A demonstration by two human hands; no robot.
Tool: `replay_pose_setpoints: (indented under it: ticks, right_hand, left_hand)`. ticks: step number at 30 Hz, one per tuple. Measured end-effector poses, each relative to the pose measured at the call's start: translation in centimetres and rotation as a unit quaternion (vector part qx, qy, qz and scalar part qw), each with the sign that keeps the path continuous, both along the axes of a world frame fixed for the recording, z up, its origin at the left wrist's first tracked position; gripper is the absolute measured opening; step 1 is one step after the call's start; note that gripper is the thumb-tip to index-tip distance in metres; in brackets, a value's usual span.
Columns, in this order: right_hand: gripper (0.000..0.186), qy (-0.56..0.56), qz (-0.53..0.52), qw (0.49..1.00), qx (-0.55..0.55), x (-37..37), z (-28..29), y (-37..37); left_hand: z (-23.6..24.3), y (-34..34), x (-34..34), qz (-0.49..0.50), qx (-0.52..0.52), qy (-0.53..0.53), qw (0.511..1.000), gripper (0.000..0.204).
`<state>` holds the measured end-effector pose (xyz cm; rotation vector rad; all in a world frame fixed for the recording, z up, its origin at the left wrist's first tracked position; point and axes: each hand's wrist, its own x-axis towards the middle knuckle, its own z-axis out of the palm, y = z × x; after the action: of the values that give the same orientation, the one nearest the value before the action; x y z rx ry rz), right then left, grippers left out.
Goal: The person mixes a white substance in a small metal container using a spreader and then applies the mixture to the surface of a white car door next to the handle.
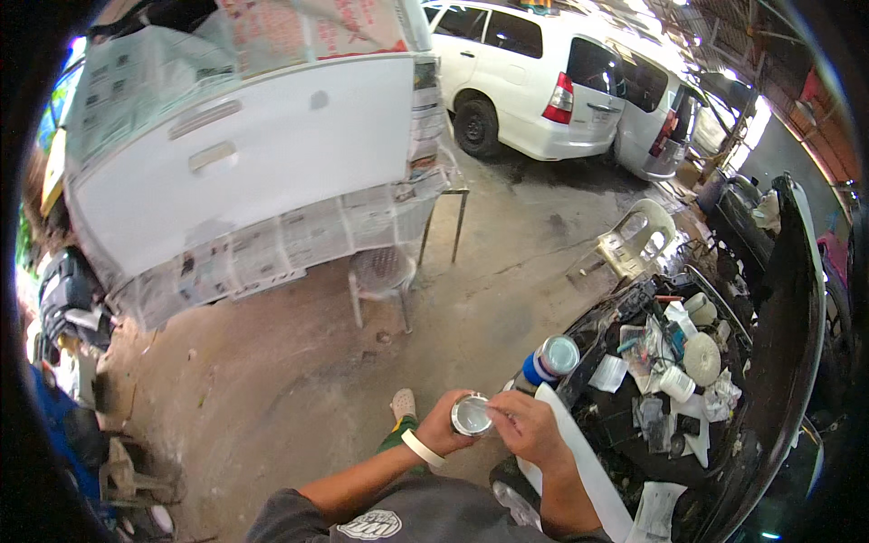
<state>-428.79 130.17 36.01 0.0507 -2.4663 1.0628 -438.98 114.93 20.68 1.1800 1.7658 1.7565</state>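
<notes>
My left hand point(444, 425) grips a small round metal can point(471, 414) from below, with a white band on that wrist. My right hand point(525, 425) rests on the can's right rim, fingers curled over its top edge. The can's top looks shiny and pale. Just beyond the hands, a blue-and-white can point(548, 360) with a silver lid stands at the edge of an open car engine bay point(615, 416). A long white strip point(579, 452) lies along that edge under my right forearm.
Cloths, tubs and containers litter the engine bay, with the black bonnet point(797, 308) raised at right. A white primed car panel point(244, 154) masked with newspaper rests on stands ahead. A plastic stool point(380, 276), a pale plastic chair point(638, 237) and white vans point(525, 77) stand beyond.
</notes>
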Motion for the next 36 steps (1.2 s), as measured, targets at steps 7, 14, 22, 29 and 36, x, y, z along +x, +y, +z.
replay_pose_setpoints:
  ticks: [7,14,22,29,36]
  right_hand:
    - [0.012,-0.049,-0.115,0.992,0.023,-15.5,2.1,15.0]
    - [0.013,-0.052,-0.133,0.990,-0.015,-27.3,2.0,30.6]
    - [0.011,-0.067,-0.124,0.989,-0.040,-41.3,3.0,52.1]
    - [0.011,-0.047,-0.194,0.980,0.022,-56.0,5.2,69.4]
    - [0.017,-0.061,-0.315,0.903,-0.286,-72.6,-0.4,84.3]
  left_hand:
    - [1.7,16.2,-18.5,-0.076,0.015,0.037,0.996,0.087]
    - [1.7,33.4,-32.4,-0.129,0.021,0.050,0.990,0.081]
    - [3.1,56.0,-45.4,-0.134,0.010,0.006,0.991,0.077]
    - [4.8,72.7,-57.5,-0.042,0.020,0.028,0.999,0.077]
    - [3.1,87.4,-74.0,0.005,0.020,0.038,0.999,0.079]
